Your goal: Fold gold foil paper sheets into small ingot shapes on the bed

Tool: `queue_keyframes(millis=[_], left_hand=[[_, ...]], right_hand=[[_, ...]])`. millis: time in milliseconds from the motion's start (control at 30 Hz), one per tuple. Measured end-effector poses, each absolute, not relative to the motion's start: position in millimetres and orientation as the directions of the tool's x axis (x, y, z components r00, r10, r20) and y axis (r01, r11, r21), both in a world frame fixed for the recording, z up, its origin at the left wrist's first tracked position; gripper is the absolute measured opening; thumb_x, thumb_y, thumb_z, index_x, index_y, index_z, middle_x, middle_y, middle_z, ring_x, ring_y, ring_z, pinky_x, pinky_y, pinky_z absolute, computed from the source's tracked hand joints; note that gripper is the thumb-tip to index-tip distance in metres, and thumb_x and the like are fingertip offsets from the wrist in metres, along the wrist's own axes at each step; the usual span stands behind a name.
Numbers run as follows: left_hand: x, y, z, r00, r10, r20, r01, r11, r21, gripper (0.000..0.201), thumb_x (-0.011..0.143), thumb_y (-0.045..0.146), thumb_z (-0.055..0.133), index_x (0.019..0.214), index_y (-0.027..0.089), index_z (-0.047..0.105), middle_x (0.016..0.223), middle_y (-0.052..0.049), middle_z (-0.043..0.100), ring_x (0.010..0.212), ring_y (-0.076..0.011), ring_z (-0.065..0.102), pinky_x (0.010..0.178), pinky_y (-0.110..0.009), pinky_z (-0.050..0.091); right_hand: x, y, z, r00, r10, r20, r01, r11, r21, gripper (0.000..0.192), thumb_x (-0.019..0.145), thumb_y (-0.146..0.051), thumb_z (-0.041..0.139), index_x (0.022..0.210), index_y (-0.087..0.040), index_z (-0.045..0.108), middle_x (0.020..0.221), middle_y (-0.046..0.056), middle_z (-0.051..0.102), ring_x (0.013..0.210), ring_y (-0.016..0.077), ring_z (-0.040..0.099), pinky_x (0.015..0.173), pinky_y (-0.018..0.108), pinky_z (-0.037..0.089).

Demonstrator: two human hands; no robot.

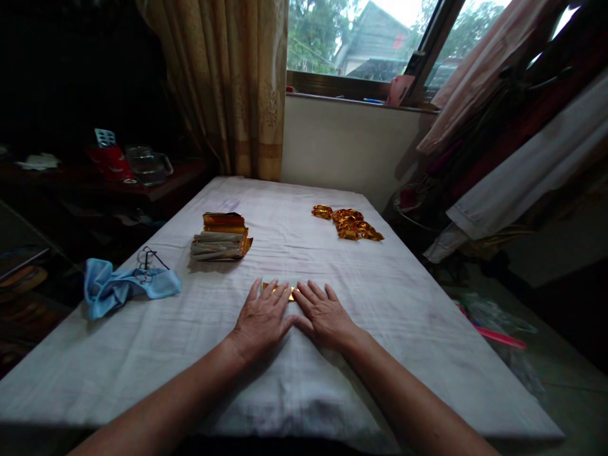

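A small piece of gold foil paper (291, 295) lies on the white cloth near the front middle, mostly covered by my hands. My left hand (262, 316) rests flat over its left part, fingers stretched out and a little spread. My right hand (323, 315) lies on its right end in the same way, and the two thumbs meet in front of it. A stack of gold foil sheets (221, 239) stands beyond my left hand. Farther off to the right sits a small heap of folded gold foil pieces (349, 223).
A white cloth covers the table (380, 380). At its left edge lies a light blue cloth (114, 288) with eyeglasses (149, 263) on it. A glass jug (148, 166) and a red container (110, 161) stand on the dark side furniture. Clothes (522, 158) hang at the right.
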State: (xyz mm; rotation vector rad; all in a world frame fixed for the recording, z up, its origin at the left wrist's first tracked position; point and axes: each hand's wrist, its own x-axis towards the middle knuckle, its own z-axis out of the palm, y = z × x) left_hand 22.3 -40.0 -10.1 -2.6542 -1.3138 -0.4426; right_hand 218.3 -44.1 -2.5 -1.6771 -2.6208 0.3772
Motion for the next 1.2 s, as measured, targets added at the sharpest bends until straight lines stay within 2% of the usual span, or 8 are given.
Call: queue_keyframes(millis=[233,467,567,700,867,1067,1200], left_hand=[[1.6,-40.5,-24.4,0.632,0.756,0.173,0.761,-0.647,0.048,0.059,0.102,0.055,0.033,0.146,0.02,0.047,0.151,-0.01,0.049,0.14,-0.0242,0.044,0.121,-0.048,0.018],[-36.3,-39.7,-18.4,0.63,0.772,0.082,0.771,-0.634,0.047,0.056,0.101,0.05,0.038,0.149,0.022,0.044,0.152,-0.01,0.046,0.141,-0.0282,0.042,0.12,-0.053,0.015],[-32.1,-40.2,-16.2,0.615,0.781,0.105,0.781,-0.622,0.051,0.054,0.1,0.05,0.039,0.146,0.023,0.047,0.151,-0.009,0.049,0.14,-0.03,0.043,0.119,-0.056,0.015],[-10.7,-38.2,-15.0,0.596,0.789,0.153,0.789,-0.61,0.074,0.052,0.101,0.051,0.037,0.142,0.022,0.052,0.149,-0.01,0.052,0.139,-0.0309,0.044,0.118,-0.058,0.018],[29.6,-22.1,-8.8,0.58,0.798,0.163,0.799,-0.596,0.078,0.051,0.1,0.05,0.041,0.136,0.018,0.056,0.143,-0.013,0.056,0.137,-0.0324,0.046,0.117,-0.059,0.022],[47.9,1.2,-7.6,0.585,0.782,0.216,0.791,-0.609,0.062,0.042,0.097,0.046,0.05,0.128,0.019,0.061,0.142,-0.016,0.055,0.136,-0.033,0.046,0.117,-0.057,0.026],[41.4,3.8,-17.5,0.575,0.785,0.232,0.792,-0.605,0.083,0.042,0.097,0.047,0.051,0.13,0.023,0.06,0.149,-0.015,0.048,0.139,-0.0341,0.043,0.116,-0.058,0.025]], right_hand=[[219.4,-43.2,-4.4,-0.424,0.899,-0.114,0.898,0.4,-0.184,0.066,0.099,-0.055,0.039,0.155,-0.02,0.032,0.162,0.01,0.027,0.151,0.0327,0.019,0.119,0.062,0.016],[220.2,-42.6,-2.2,-0.44,0.892,-0.1,0.892,0.422,-0.162,0.064,0.099,-0.053,0.042,0.153,-0.02,0.036,0.161,0.01,0.03,0.149,0.0345,0.022,0.118,0.063,0.019],[220.6,-41.9,1.9,-0.442,0.894,-0.071,0.893,0.431,-0.129,0.055,0.1,-0.049,0.043,0.149,-0.023,0.043,0.159,0.011,0.035,0.148,0.0337,0.027,0.115,0.063,0.024],[226.6,-31.5,10.5,-0.412,0.91,0.046,0.904,0.414,-0.103,0.038,0.1,-0.039,0.046,0.132,-0.024,0.061,0.15,0.011,0.049,0.142,0.0312,0.04,0.113,0.058,0.031],[242.6,3.4,11.5,-0.278,0.94,0.196,0.925,0.317,-0.209,0.029,0.096,-0.028,0.051,0.114,-0.023,0.073,0.128,0.009,0.068,0.115,0.0233,0.063,0.102,0.039,0.046],[257.5,31.0,-2.9,-0.297,0.932,0.21,0.904,0.345,-0.251,0.041,0.088,-0.03,0.064,0.128,-0.021,0.065,0.129,0.01,0.066,0.117,0.0255,0.059,0.1,0.04,0.044],[263.0,29.0,-7.7,-0.36,0.911,0.202,0.88,0.404,-0.249,0.037,0.086,-0.034,0.068,0.12,-0.023,0.067,0.117,0.009,0.069,0.108,0.0257,0.059,0.094,0.04,0.042]])
